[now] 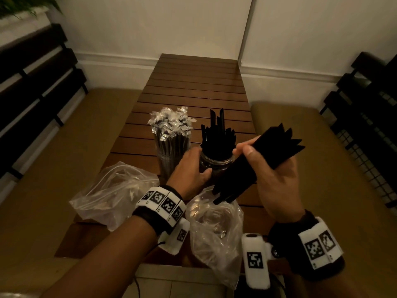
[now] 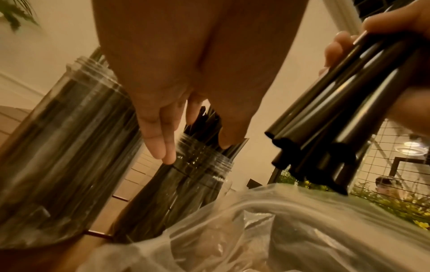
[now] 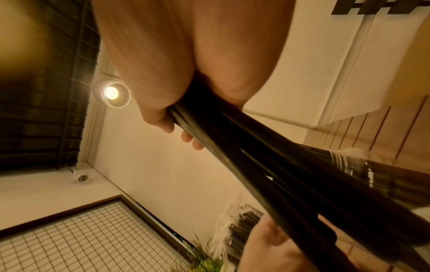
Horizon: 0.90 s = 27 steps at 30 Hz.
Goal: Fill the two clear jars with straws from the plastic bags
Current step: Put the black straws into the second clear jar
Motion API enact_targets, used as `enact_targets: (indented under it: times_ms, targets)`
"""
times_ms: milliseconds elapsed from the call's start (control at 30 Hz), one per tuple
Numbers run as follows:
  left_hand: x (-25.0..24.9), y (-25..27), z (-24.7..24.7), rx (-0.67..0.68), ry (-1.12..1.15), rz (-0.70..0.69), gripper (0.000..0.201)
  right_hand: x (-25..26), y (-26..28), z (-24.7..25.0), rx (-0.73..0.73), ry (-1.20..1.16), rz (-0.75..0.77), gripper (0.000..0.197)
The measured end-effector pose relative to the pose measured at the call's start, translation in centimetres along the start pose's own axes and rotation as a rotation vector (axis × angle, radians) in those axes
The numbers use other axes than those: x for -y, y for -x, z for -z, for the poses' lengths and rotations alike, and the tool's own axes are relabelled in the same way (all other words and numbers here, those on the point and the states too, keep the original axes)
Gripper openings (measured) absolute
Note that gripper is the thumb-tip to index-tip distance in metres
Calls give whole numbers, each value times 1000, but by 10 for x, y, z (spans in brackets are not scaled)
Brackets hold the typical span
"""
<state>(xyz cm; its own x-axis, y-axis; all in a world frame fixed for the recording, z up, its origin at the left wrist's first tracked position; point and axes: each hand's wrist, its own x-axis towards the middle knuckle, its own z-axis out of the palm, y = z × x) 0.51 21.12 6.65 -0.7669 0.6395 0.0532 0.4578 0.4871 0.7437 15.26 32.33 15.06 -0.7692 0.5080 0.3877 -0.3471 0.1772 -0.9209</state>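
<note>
Jars: two clear round plastic jars stand upright side by side, mid-table. The right jar (image 1: 216,166) is part-filled with bare black straws; the left jar (image 1: 169,157) is packed with black straws in clear crinkled wrappers.
Bundle: a loose bundle of bare black plastic straws (image 1: 257,160) is held aslant beside the right jar's mouth, pointed ends up and away, blunt ends over a bag.
Right hand: right hand (image 1: 272,179) has fingers and thumb curled round the bundle's middle.
Left hand: left hand (image 1: 191,168) wraps the right jar's wall, thumb on the near side; fingers lie close together in the left wrist view.
Bags: two clear crumpled plastic bags; one (image 1: 111,194) near-left of the jars, one (image 1: 217,229) at the near table edge, under the bundle.
Hidden: the lower wall of the right jar is covered by the left hand and the bundle. Straw counts cannot be told in the dim light.
Table: brown slatted wooden table (image 1: 197,87); far half bare, up to the white wall.
Flanks: tan cushioned benches (image 1: 53,147) on both sides.
</note>
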Motion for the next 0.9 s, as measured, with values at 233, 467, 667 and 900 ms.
enact_targets:
  times_ms: [233, 467, 667, 900]
  targets:
    - [4, -13, -15, -40, 166, 51, 69, 6, -20, 15, -110, 14, -13, 7]
    - [5, -18, -29, -56, 231, 49, 88, -9, -43, 22, -243, -7, -55, 18]
    - [9, -24, -34, -74, 256, 113, 98, -27, -64, 21, -344, 21, -68, 11]
    - [6, -36, -37, -93, 259, 140, 103, -44, -87, 18, -297, 35, -63, 8]
